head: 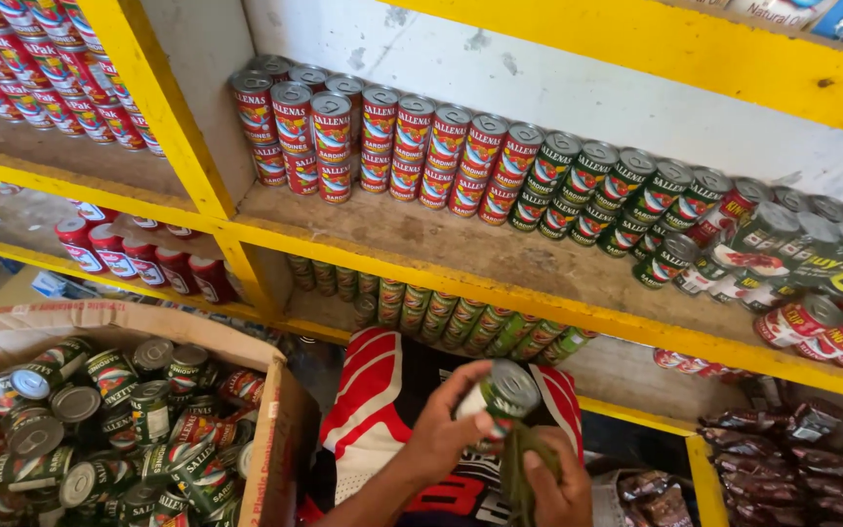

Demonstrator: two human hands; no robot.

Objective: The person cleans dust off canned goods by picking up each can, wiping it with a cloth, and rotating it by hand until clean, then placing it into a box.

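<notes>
My left hand (446, 434) grips a green-labelled tin can (505, 390) with a silver pull-tab lid, held tilted in front of the lower shelf. My right hand (560, 488) is just below and to the right of it, closed on an olive-green cloth (519, 466) that hangs against the can's lower side. Under both hands lies a red, white and black garment (378, 400).
An open cardboard box (270, 439) at lower left holds several jumbled green-labelled cans. The yellow shelf (461, 278) carries rows of stacked red-labelled cans (382, 137) and green-labelled cans (587, 185). More cans stand on the shelf below. Dark foil packets (782, 459) fill the lower right.
</notes>
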